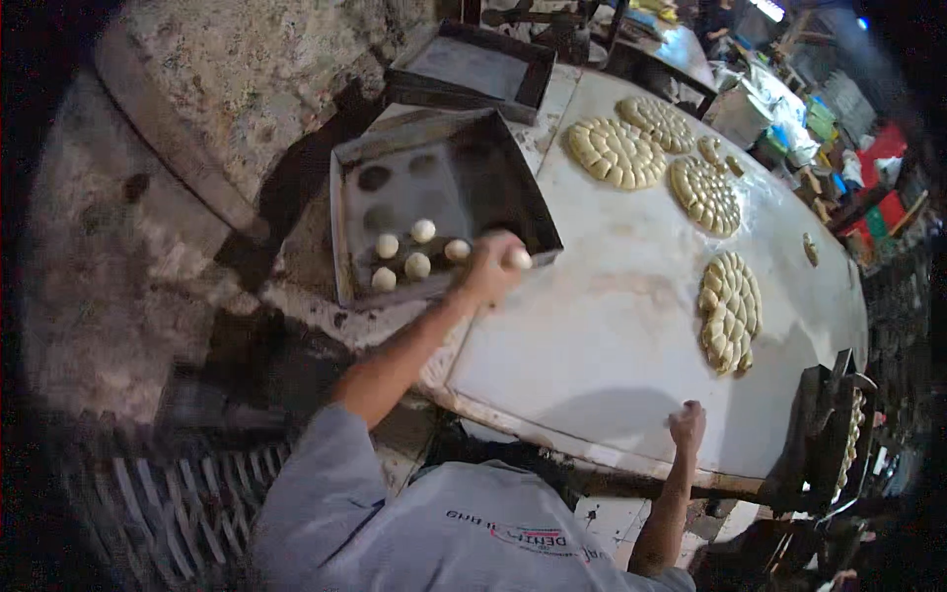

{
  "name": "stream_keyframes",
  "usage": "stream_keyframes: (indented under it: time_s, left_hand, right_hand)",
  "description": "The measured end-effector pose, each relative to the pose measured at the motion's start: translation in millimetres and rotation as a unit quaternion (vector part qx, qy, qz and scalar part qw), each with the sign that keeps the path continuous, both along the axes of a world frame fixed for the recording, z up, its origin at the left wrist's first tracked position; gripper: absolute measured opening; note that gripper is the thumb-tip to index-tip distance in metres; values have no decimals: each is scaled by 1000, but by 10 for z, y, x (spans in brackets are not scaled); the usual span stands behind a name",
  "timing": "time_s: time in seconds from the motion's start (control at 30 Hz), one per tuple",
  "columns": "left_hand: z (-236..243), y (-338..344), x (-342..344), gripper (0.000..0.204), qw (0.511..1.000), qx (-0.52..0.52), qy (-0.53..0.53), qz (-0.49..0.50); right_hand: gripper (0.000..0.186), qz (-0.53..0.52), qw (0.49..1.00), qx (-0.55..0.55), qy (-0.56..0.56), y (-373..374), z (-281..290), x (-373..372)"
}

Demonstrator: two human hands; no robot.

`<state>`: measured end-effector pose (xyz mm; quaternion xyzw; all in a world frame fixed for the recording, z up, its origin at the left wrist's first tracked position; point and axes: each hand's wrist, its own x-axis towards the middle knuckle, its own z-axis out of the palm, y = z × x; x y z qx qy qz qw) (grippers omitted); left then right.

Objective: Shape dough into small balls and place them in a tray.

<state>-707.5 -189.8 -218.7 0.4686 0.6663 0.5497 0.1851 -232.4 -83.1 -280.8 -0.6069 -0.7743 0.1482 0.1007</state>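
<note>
1. The pale table is the largest thing here, its surface running out ahead and to the right of the person.
2. On its left side sits a dark square tray, with darker round marks on its bottom.
3. Just behind it is the back tray, smaller in view and shallow.
4. On the far and right parts of the table lie 4 flat dough rounds, each made of many small pieces set close together.
5. The left hand is over the near right corner of the square tray, its fingers closed around 1 dough ball, the held ball, which shows at the fingertips.
6. The right hand is low at the near part of the table, well apart from the dough; its fingers look curled, but I cannot tell how tightly, or whether they hold anything.
7. Inside the square tray, 5 loose balls lie near its front left, apart from each other.
8. Small dough scraps lie near the rounds.
</note>
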Motion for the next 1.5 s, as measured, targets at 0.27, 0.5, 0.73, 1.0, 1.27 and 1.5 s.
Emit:
stream_keyframes:
  time_s: [0.27,0.5,0.73,1.0,1.27,1.5]
  left_hand:
    - [-615,-111,-1265,21,956,88,176,216]
    - [17,-1002,160,5,992,28,-120,25]
    - [-593,-837,1133,17,986,-52,-54,-147]
    - [-730,-111,1599,14,976,-97,194,-3]
    - [-882,1453,2531,24,929,-175,319,68]
    - [-1034,3472,3446,37,943,-158,235,174]
  right_hand:
    - [27,129,859,-171,465,-635,1428,-2948]
    - [34,164,943,96,275,-88,1198,-4519]
    - [7,48,903,276,325,-199,282,-2983]
    - [16,-318,889,255,208,606,-448,390]
    - [34,-202,953,167,154,1983,-232,869]
    - [23,-212,885,20,413,1237,-105,1157]
